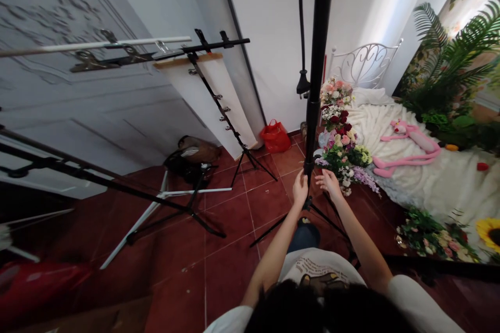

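A black light stand (312,109) rises upright in front of me, its tripod legs spread over the floor. My left hand (300,189) is closed around the lower part of its pole, just below a collar. To the right of the pole, my right hand (328,183) is open, with its fingers apart and nothing seen in it. A black cord with a plug (303,83) hangs beside the upper pole. The stand's top lies outside the view.
Flowers (344,138) edge a bed (361,106) with a pink plush toy (422,143) at right. A backdrop stand with clips (213,96), a red bag (275,136) and white stand legs (144,226) are at left, on red floor tiles (230,255).
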The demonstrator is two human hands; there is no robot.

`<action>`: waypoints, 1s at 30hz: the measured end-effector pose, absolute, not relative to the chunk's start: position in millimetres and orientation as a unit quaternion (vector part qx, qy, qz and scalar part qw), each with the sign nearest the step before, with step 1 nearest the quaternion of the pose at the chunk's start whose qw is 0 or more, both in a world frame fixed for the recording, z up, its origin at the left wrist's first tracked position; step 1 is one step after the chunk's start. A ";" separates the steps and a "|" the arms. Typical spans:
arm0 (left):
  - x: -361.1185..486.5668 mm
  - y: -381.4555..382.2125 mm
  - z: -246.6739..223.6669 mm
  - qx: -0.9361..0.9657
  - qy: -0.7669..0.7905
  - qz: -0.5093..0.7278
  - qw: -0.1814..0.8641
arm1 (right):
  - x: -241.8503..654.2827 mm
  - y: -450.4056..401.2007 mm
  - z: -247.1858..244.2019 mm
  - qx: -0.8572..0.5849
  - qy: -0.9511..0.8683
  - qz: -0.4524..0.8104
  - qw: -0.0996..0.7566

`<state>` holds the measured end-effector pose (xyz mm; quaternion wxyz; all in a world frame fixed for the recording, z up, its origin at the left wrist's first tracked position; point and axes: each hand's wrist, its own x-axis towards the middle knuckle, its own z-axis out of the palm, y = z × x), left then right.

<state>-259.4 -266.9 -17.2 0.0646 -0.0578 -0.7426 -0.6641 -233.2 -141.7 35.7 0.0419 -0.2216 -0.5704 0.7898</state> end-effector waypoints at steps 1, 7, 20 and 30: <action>-249.2 -268.6 -32.3 -0.042 -0.746 -0.664 0.027 | -213.0 -136.6 25.5 -0.243 -0.563 0.790 0.029; -190.9 -228.9 -89.8 -0.103 -0.747 -0.635 -0.170 | -79.6 -71.9 -27.9 -0.403 -0.470 0.779 0.100; -55.2 -40.7 20.7 -0.597 -0.473 -0.514 -0.395 | 124.8 -60.8 -11.1 -0.449 -0.235 0.804 0.312; -20.9 -10.1 10.1 -0.562 -0.502 -0.511 -0.414 | 102.1 -59.1 17.8 -0.356 -0.191 0.847 0.345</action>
